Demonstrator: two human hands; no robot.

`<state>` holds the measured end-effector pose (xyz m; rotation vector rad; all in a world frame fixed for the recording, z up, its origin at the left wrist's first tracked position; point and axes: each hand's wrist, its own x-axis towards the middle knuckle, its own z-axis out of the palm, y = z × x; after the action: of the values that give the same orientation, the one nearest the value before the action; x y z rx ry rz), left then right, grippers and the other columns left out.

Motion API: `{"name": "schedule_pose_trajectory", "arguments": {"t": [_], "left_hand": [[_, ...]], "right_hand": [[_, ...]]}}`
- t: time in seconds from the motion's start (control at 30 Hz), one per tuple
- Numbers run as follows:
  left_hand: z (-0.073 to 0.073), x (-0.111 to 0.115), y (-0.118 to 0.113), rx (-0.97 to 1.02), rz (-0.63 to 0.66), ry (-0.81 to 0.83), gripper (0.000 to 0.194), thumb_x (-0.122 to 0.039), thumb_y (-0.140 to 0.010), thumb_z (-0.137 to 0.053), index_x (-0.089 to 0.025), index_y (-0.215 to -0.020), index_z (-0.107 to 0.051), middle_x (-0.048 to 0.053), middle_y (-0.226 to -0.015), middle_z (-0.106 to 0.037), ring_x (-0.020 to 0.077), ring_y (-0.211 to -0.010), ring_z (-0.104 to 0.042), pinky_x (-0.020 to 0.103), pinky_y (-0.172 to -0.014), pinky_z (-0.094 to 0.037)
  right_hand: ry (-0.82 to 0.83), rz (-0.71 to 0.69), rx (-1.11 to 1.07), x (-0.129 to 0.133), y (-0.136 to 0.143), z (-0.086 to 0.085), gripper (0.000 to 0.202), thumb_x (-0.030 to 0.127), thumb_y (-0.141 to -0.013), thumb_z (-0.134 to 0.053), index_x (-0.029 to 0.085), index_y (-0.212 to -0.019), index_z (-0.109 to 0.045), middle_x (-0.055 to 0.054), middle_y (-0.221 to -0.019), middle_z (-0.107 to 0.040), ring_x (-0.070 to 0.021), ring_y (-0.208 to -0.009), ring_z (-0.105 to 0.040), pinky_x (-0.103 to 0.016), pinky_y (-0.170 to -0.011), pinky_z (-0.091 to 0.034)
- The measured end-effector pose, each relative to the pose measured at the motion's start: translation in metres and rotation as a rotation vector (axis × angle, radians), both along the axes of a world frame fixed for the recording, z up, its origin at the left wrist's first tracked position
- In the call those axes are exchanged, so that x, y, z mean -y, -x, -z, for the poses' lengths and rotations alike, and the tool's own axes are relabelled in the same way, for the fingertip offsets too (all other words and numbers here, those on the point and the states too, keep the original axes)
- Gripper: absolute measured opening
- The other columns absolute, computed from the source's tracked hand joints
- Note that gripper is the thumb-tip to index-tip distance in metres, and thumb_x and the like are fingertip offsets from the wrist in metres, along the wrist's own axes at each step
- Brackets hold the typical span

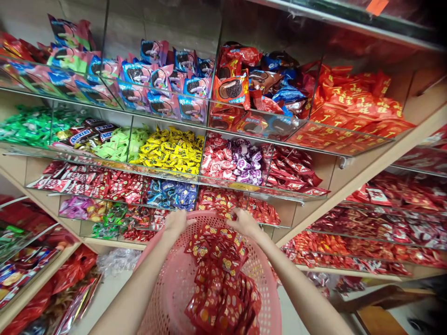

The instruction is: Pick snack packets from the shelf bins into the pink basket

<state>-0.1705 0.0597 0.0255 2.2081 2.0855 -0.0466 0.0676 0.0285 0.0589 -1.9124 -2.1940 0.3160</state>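
A pink perforated plastic basket (164, 284) is below my hands, its far rim against the lower shelves. Inside lies a heap of red candy packets (223, 288) with orange prints. My left hand (177, 221) is closed at the basket's far left rim, thumb pointing inward. Near the far right rim, my right hand (243, 222) has its fingers curled in a pinch. Similar red packets (220, 199) fill the shelf bin just beyond its fingertips. Whatever the pinch holds is too small to make out.
Glass-fronted shelves hold yellow candies (171, 151), pink-and-blue cookie packs (157, 79), Snickers bars (84, 135) and red-orange packets (356, 102). A slanting wooden side panel (335, 186) separates more candy shelves on the right. A clear plastic bag (118, 261) lies on the floor at left.
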Motion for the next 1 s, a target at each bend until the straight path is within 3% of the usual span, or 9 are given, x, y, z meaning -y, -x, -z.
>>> {"name": "schedule_pose_trajectory", "arguments": {"t": [0.17,0.33,0.67,1.0], "left_hand": [[0.002,0.0,0.001,0.001,0.009,-0.022,0.063,-0.066,-0.069,-0.029,-0.014,-0.086,-0.06,0.015,-0.085,-0.061,0.0251,-0.083,-0.057,0.033,-0.071,-0.042],[0.0,0.0,0.001,0.006,0.012,-0.01,0.065,-0.067,-0.068,-0.027,-0.013,-0.085,-0.06,0.016,-0.086,-0.061,0.026,-0.081,-0.058,0.034,-0.069,-0.043],[0.001,0.001,0.001,0.008,0.006,-0.016,0.064,-0.066,-0.068,-0.03,-0.013,-0.086,-0.06,0.015,-0.085,-0.061,0.0262,-0.081,-0.058,0.034,-0.068,-0.043],[0.004,-0.001,0.001,0.015,0.006,-0.019,0.064,-0.067,-0.067,-0.029,-0.014,-0.084,-0.06,0.015,-0.084,-0.062,0.0267,-0.081,-0.058,0.035,-0.067,-0.043]], "right_hand": [[-0.128,-0.162,-0.16,0.056,-0.001,0.024,0.026,0.039,-0.07,-0.053,0.02,-0.088,-0.056,-0.004,-0.085,-0.054,-0.0179,-0.083,-0.049,-0.028,-0.072,-0.036],[-0.189,-0.115,-0.101,0.087,0.0,0.043,0.025,0.036,-0.071,-0.054,0.021,-0.092,-0.055,-0.006,-0.087,-0.05,-0.0202,-0.083,-0.046,-0.031,-0.072,-0.036],[-0.3,-0.078,0.061,0.101,-0.006,0.066,0.027,0.037,-0.074,-0.049,0.021,-0.095,-0.05,-0.006,-0.091,-0.05,-0.0201,-0.082,-0.046,-0.031,-0.069,-0.035],[-0.223,-0.052,0.033,0.095,0.0,0.054,0.029,0.041,-0.069,-0.055,0.021,-0.091,-0.05,-0.005,-0.091,-0.05,-0.0207,-0.087,-0.046,-0.03,-0.072,-0.035]]}}
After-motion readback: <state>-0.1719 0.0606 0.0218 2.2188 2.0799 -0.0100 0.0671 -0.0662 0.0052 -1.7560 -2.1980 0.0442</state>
